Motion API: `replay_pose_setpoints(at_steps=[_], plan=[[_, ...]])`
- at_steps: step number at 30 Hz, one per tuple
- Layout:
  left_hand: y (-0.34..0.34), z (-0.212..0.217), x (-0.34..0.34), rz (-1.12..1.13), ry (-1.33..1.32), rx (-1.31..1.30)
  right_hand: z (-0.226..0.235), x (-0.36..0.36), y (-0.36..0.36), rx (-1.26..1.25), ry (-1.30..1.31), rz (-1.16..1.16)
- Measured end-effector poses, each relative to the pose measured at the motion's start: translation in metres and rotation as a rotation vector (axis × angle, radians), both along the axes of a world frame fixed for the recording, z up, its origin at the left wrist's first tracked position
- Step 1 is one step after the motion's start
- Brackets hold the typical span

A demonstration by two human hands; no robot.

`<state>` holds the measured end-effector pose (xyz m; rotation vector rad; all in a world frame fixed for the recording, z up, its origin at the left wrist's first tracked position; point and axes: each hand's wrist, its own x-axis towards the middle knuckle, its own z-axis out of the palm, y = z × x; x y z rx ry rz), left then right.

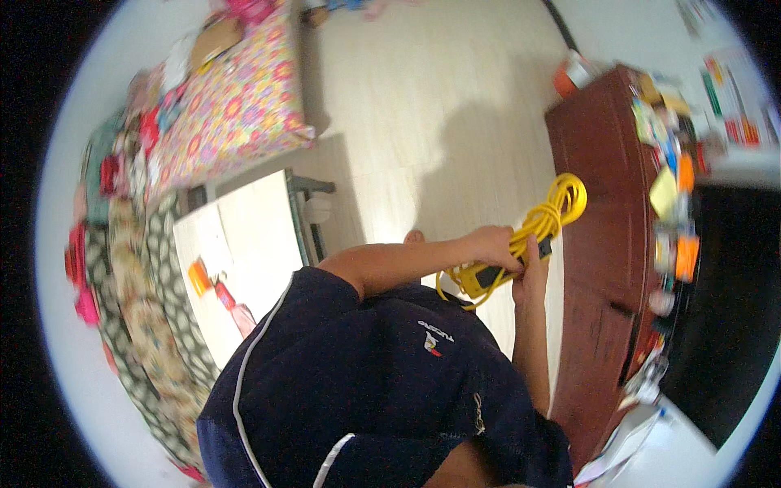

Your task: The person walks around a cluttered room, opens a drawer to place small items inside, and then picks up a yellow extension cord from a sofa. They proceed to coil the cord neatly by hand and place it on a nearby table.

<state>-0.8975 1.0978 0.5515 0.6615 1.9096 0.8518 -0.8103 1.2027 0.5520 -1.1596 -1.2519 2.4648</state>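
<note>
A yellow power strip (478,281) with black sockets is held in front of my chest, over the pale floor. Its yellow cable (560,203) is wound into a coil that sticks up and to the right of my hands. My left hand (493,246) reaches in from the left and is closed over the cable where it meets the strip. From below comes my right hand (534,275), which grips the strip's right end, touching the left hand. My dark navy shirt fills the lower middle of the view.
A brown wooden cabinet (598,244) stands close on the right, its top crowded with small colourful items. A white low table (244,236) with an orange object is on the left, beside patterned fabric (138,325). Floral bedding (236,106) lies at the upper left.
</note>
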Motion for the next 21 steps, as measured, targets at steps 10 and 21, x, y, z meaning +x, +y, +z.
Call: replay_pose_setpoints(at_steps=[10,21], plan=[[-0.066,-0.007,-0.073,0.354,0.02,0.049,-0.004,-0.122,-0.042,0.023,0.078,0.342],[-0.036,0.014,-0.133,0.906,-0.01,0.287,-0.018,-0.236,0.011,-0.371,0.159,0.871]])
